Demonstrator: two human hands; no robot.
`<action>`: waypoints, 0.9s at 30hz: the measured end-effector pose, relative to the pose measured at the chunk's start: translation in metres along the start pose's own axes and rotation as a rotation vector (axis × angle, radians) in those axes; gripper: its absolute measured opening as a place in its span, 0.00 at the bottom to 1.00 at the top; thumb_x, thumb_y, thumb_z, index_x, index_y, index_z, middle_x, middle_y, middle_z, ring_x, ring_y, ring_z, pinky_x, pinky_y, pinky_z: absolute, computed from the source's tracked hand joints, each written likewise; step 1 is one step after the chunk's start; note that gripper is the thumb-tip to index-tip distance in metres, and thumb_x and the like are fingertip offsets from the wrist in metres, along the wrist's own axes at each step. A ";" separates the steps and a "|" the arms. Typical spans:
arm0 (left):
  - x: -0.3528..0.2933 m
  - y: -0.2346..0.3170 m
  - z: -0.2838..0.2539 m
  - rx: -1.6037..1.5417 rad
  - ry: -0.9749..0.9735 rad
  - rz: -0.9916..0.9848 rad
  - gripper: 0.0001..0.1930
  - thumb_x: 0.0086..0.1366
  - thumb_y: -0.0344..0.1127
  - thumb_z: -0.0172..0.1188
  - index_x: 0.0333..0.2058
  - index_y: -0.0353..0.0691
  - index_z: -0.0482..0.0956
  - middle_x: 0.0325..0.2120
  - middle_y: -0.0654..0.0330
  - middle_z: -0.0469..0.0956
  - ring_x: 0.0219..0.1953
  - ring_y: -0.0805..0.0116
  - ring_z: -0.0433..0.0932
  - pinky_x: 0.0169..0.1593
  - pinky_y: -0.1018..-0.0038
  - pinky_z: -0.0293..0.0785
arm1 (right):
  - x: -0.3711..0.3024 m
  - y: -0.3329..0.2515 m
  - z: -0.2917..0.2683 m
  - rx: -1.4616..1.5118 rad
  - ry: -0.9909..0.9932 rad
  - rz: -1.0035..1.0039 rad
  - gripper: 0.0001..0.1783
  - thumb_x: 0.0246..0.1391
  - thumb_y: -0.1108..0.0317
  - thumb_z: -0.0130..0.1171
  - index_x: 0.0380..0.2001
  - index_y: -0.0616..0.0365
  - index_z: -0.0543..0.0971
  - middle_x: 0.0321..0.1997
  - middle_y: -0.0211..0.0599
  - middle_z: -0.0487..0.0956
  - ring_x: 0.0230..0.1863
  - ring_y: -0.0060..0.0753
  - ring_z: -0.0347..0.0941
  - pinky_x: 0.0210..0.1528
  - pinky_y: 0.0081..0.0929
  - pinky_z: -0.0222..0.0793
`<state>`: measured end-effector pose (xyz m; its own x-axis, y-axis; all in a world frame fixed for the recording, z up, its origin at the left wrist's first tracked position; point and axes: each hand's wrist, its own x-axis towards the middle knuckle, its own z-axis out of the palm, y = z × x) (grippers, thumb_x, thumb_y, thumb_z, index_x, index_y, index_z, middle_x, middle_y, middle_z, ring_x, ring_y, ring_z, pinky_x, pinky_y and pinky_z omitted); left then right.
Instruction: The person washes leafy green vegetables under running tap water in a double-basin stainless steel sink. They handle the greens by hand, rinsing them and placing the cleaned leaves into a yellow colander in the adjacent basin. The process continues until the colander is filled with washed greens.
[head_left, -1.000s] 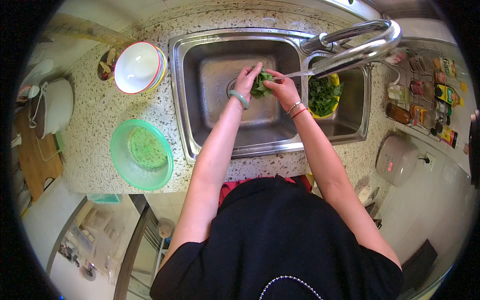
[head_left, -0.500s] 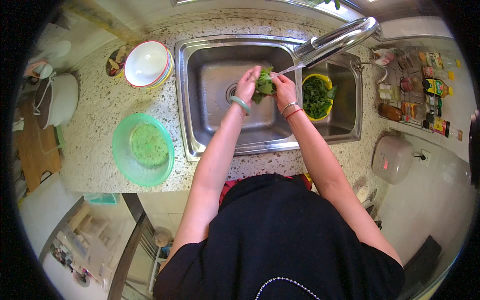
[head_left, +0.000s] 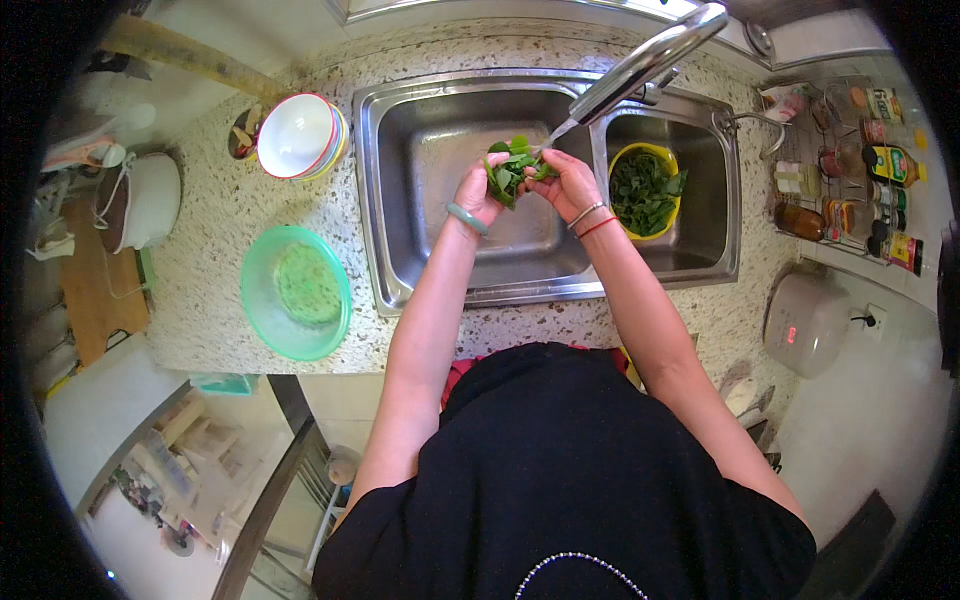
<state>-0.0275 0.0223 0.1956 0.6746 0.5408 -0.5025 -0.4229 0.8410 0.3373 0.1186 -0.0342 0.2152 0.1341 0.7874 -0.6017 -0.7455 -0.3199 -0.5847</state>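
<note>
Over the large sink basin [head_left: 420, 240], a bunch of leafy greens [head_left: 508, 172] is held between both hands. My left hand [head_left: 477, 192], below a pale green bangle, closes round the left side of the bunch. On the other side, the fingers of my right hand [head_left: 568, 182] pinch its leaves and stems. Water runs from the chrome faucet [head_left: 640, 62] onto the greens by my right fingers. In the smaller basin to the right sits a yellow-rimmed bowl [head_left: 676, 208] heaped with more dark green leaves [head_left: 640, 190].
A pale green plastic bowl [head_left: 262, 322] rests on the speckled countertop [head_left: 205, 240], left of the sink. Behind it are stacked white bowls [head_left: 295, 137] with coloured rims. To the right stand a rack of bottles and jars [head_left: 885, 165] and a white appliance [head_left: 805, 325].
The bunch has opened out between my hands, with its leaves more spread. My left hand has turned its palm upward and moved slightly left. The whole view has shifted a little.
</note>
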 end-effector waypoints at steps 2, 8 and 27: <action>-0.003 0.000 0.002 -0.036 -0.030 -0.044 0.12 0.55 0.35 0.52 0.38 0.40 0.71 0.31 0.59 0.76 0.31 0.69 0.75 0.32 0.72 0.72 | 0.000 -0.004 -0.002 -0.019 -0.005 -0.005 0.10 0.55 0.66 0.48 0.36 0.62 0.69 0.33 0.36 0.73 0.30 0.26 0.72 0.33 0.26 0.74; 0.004 -0.005 0.003 0.051 0.044 0.062 0.14 0.52 0.32 0.52 0.40 0.41 0.70 0.32 0.58 0.74 0.30 0.66 0.75 0.28 0.73 0.73 | -0.008 -0.005 0.011 -0.348 0.089 -0.069 0.10 0.54 0.67 0.49 0.38 0.59 0.70 0.30 0.33 0.72 0.28 0.23 0.71 0.26 0.25 0.73; -0.006 0.004 0.001 0.049 0.073 0.062 0.14 0.58 0.38 0.51 0.43 0.44 0.69 0.36 0.61 0.74 0.33 0.69 0.74 0.30 0.75 0.73 | -0.010 -0.005 0.008 -0.161 -0.076 -0.041 0.08 0.55 0.68 0.47 0.37 0.59 0.69 0.26 0.29 0.71 0.27 0.24 0.70 0.31 0.28 0.75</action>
<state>-0.0327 0.0226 0.2009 0.6014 0.5929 -0.5355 -0.4309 0.8051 0.4075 0.1157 -0.0364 0.2289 0.1085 0.8370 -0.5363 -0.6253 -0.3619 -0.6914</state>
